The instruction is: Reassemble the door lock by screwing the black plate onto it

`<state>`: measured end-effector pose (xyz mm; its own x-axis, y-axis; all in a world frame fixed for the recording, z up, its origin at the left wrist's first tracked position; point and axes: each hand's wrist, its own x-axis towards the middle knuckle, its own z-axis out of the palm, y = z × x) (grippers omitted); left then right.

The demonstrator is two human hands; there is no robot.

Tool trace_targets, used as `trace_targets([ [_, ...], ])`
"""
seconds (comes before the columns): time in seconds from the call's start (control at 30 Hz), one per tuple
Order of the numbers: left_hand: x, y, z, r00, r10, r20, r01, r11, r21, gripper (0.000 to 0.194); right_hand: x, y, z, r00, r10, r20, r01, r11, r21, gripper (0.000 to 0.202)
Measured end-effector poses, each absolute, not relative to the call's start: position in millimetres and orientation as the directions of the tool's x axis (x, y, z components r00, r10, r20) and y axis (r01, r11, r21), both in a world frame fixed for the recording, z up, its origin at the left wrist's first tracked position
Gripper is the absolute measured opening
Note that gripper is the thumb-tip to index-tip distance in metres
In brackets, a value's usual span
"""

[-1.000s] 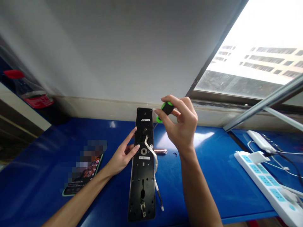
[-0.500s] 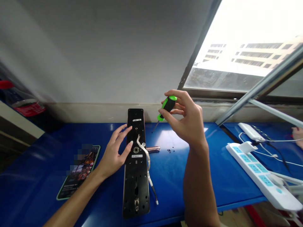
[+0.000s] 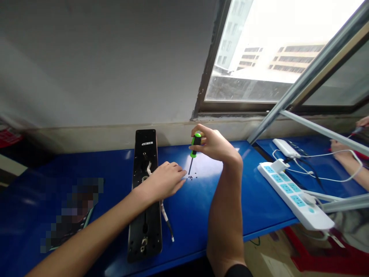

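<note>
- The panel point(image 3: 152, 227) lies flat on the table point(image 3: 184, 238), left of the screws, its long axis running near to far; it is black and narrow, with holes, 1 slot and 1 white label visible.
- The cable point(image 3: 164, 214) trails off the panel's right side, white-sleeved, with a darker end and a pale plug.
- The left hand point(image 3: 167, 180) reaches across the panel, palm down, fingers and thumb slightly apart, with nothing seen between them. Its fingertips are just left of the screws, nearer to them than the right hand's.
- The screws point(image 3: 191, 177) lie on the table in 1 loose scatter: tiny, dark, too small to count surely.
- The driver point(image 3: 197, 140) stands nearly upright, tip down just beside the screws; contact is unclear. Its handle is green and black, its shaft thin and dark.
- The right hand point(image 3: 217, 145) has its fingers clamped on the driver's handle, above and beyond the screws.
</note>
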<state>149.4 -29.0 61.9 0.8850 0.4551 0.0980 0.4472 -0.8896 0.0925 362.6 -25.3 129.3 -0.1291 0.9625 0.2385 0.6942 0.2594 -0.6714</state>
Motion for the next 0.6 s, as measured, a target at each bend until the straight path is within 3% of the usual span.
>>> trace_targets([
  [0.2,164.5,-20.0,45.2,0.877,0.479,-0.039,0.479,-0.878,-0.010,0.022,371.3,-21.8,121.4,-0.123,0.964,0.237,0.672,0.256,-0.695,0.029],
  [0.6,166.9,-21.6,46.9,0.868,0.496,-0.031,0.495,-0.868,-0.026,0.022,377.5,-14.3,113.5,-0.148,0.961,0.235,0.582,0.277,-0.764,0.031],
])
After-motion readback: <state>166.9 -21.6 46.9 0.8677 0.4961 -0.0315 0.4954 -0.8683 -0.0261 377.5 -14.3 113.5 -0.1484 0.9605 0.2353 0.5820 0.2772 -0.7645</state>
